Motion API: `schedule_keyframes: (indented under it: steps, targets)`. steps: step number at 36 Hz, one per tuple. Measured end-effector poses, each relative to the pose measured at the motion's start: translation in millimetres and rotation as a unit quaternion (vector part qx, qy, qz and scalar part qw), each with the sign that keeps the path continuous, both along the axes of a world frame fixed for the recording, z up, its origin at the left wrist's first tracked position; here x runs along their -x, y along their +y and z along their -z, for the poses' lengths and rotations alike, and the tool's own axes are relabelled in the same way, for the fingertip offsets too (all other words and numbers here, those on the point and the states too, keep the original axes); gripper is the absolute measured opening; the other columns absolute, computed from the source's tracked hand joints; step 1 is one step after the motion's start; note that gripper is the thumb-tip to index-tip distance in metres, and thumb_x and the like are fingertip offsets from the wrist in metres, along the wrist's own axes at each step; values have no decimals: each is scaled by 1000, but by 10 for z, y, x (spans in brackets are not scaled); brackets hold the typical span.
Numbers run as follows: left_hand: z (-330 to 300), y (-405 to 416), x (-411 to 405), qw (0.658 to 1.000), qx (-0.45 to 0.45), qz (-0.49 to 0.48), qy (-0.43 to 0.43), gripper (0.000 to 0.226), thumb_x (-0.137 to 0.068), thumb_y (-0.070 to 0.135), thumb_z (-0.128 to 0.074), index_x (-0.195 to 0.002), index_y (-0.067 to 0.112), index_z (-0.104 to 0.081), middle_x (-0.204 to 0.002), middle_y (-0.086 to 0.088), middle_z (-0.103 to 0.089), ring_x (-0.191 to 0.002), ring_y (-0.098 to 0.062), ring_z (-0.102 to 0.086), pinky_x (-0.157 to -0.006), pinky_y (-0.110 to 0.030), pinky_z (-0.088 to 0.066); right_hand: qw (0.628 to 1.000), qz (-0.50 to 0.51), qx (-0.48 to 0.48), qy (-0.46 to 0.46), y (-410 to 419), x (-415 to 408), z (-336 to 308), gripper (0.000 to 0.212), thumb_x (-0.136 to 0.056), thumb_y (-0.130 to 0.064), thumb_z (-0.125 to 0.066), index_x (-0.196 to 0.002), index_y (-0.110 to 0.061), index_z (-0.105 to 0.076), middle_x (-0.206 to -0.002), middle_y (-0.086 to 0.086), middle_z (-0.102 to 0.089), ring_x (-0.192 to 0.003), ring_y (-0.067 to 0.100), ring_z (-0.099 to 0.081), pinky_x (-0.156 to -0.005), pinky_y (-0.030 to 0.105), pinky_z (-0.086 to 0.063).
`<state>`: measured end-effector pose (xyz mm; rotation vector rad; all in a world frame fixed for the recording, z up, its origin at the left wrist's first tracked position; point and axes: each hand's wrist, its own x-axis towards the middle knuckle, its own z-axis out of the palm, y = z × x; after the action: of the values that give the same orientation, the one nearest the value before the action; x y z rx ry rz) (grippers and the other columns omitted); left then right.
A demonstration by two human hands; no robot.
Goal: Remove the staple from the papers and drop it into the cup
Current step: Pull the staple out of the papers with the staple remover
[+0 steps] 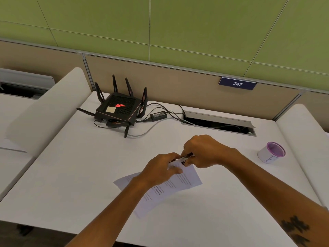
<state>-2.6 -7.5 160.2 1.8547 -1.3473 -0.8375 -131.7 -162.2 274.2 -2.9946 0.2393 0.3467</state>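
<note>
A: What's the setting?

B: A white desk (pixel 89 175) against a tan partition under green wall panels, with a sign (pixel 237 83) reading 247. A black router (pixel 119 109) with antennas sits at the back left, its cables running to an open cable tray (pixel 219 123) set into the desk.

A: And the cup?

B: The cup (pixel 270 153), white with a purple rim, stands at the right, well apart from the hands. Its inside is too dim to tell what it holds.

A: The hands?

B: The left hand (pixel 160 169) pinches the far corner of the papers (pixel 178 184), which lie mid-desk. The right hand (pixel 204 150) is closed around a small dark tool (pixel 187 157), its tip at that corner. The staple itself is too small to make out.
</note>
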Motion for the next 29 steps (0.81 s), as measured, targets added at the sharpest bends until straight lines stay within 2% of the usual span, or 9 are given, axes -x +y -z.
schedule_keyframes:
  steps: [2,6,10,13,17,19,21,24,29]
  targets:
    - [66,46,-63,1000,-19,-2,-17,23,-104,42,-66,-123,30,-63,-128,7,-76,-105,-18,-77,-84,-32,-65,1000,6,-7,-15,-37,3,26,23,-93,-38,-73,-115,-32,-79,-102,-14,-77,-81,11,-65,-62,17,-38]
    - [150,93,-127,999,-20,-29,-29,21,-106,40,-63,-120,25,-67,-127,6,-76,-104,-19,-77,-84,-33,-67,998,29,-38,-32,-95,11,100,33,-90,-48,-75,-121,-35,-73,-114,-17,-74,-90,5,-61,-66,13,-37]
    - [142,103,-146,998,-8,-49,-27,17,-105,36,-64,-118,26,-68,-122,8,-76,-97,-14,-77,-76,-24,-66,994,65,-72,-45,-159,32,174,45,-87,-54,-76,-128,-38,-64,-125,-17,-70,-95,5,-57,-71,14,-40]
    - [96,120,-170,997,-5,-71,17,7,-105,37,-65,-110,33,-66,-109,17,-75,-83,-6,-76,-67,-18,-63,982,125,-120,-71,-204,79,205,50,-88,-50,-77,-133,-40,-57,-133,-16,-66,-101,6,-58,-79,19,-47]
    - [-10,122,-178,989,14,-110,100,7,-101,42,-69,-106,39,-64,-99,18,-75,-83,-4,-77,-61,-17,-60,927,213,-251,-180,-195,169,243,57,-92,-34,-79,-142,-36,-52,-131,-16,-66,-105,0,-65,-92,26,-56]
    - [-59,118,-174,983,27,-127,128,12,-100,41,-71,-110,41,-64,-102,18,-75,-85,-4,-77,-62,-18,-61,882,253,-300,-261,-141,208,271,56,-93,-25,-78,-142,-34,-53,-122,-21,-64,-102,-11,-64,-87,16,-56]
    - [-95,120,-170,974,38,-143,170,15,-101,39,-70,-115,42,-65,-107,16,-77,-88,-6,-78,-67,-23,-65,845,279,-315,-330,-56,238,302,54,-95,-17,-76,-142,-32,-54,-124,-19,-62,-106,-13,-62,-85,6,-51]
    - [-145,131,-169,955,41,-169,239,19,-104,38,-67,-122,40,-65,-110,12,-80,-92,-17,-82,-74,-35,-68,805,296,-319,-403,125,278,352,53,-95,-10,-75,-140,-31,-55,-128,-13,-59,-114,-6,-63,-88,4,-49]
    - [-231,128,-156,931,62,-198,300,19,-106,31,-65,-116,47,-69,-113,10,-82,-98,-19,-81,-75,-35,-68,789,292,-310,-443,486,321,506,50,-91,-8,-78,-130,-29,-57,-125,-11,-54,-106,11,-66,-83,19,-60]
